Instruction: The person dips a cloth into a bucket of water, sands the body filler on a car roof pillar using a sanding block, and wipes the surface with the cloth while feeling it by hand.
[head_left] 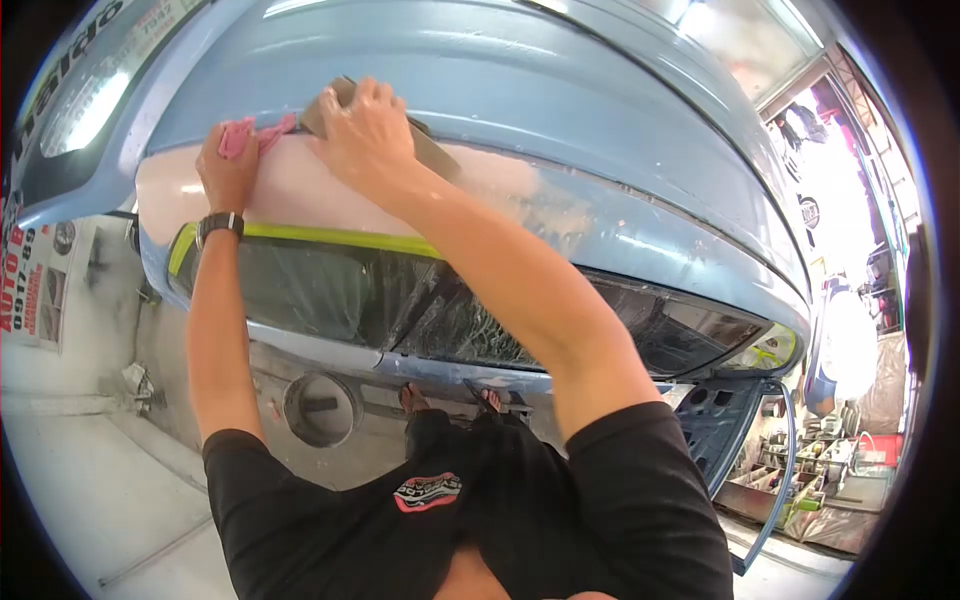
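Observation:
My left hand (230, 165), with a dark watch (220, 228) on its wrist, is closed on a pink cloth (238, 138) at the edge of the blue car roof (450, 80). To its right, my right hand (365, 125) grips a brownish-grey sheet (432, 152) pressed flat against the roof edge; the palm hides part of it. Both hands are at a pale pinkish patch (290, 190) on the bodywork. Yellow-green tape (340, 238) runs below the patch, along the top of the plastic-covered side windows (300, 285).
A round black bucket (322, 410) stands on the floor left of my feet. At the right, an open blue door (715, 420) juts out beside a shelf of tools and containers (800, 480). A printed banner (40, 290) hangs at the left.

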